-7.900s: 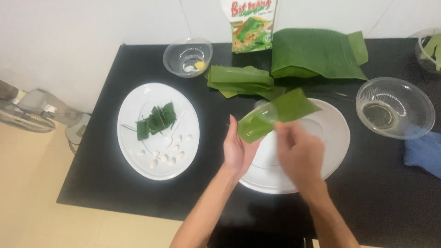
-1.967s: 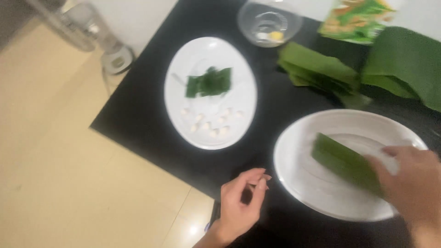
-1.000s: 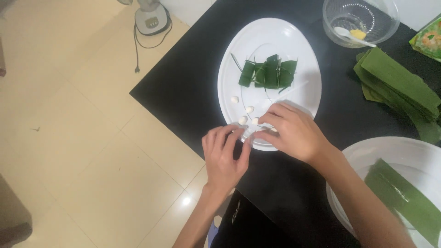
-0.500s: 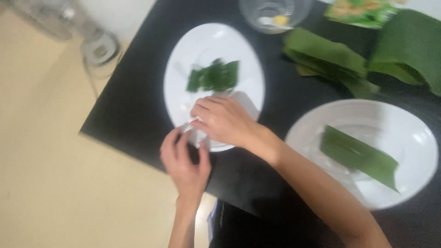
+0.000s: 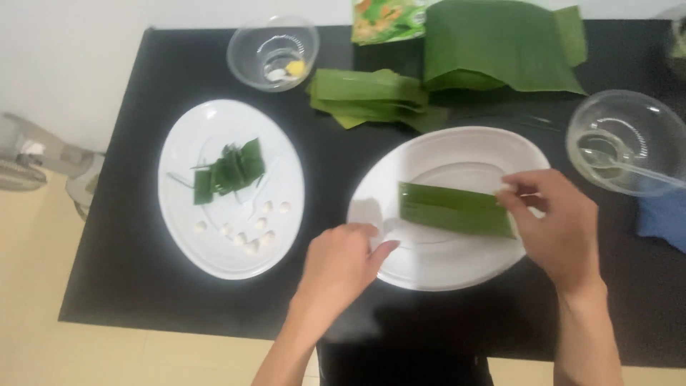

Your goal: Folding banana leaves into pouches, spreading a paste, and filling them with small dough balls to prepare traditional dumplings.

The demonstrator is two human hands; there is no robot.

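A folded green leaf strip (image 5: 450,209) lies across the large white oval plate (image 5: 457,264) in front of me. My right hand (image 5: 561,225) pinches the strip's right end with thumb and fingers. My left hand (image 5: 341,266) rests at the plate's left rim, fingers curled together and pointing at the strip. Its palm is hidden, so I cannot see whether it holds anything. To the left, a second white oval plate (image 5: 214,143) carries a small bundle of cut green leaf pieces (image 5: 229,171) and several small white lumps (image 5: 250,229).
On the black table (image 5: 128,271), a stack of folded leaf strips (image 5: 368,96) and a big folded leaf (image 5: 500,46) lie at the back. A clear bowl (image 5: 273,53) stands back left. Another clear bowl with a spoon (image 5: 629,143) is right, by a blue cloth (image 5: 664,218). A green packet (image 5: 386,18) stands behind.
Both hands have left the left plate with the white lumps and moved to the right plate. My right hand now grips the leaf strip's end, and the view has shifted right.
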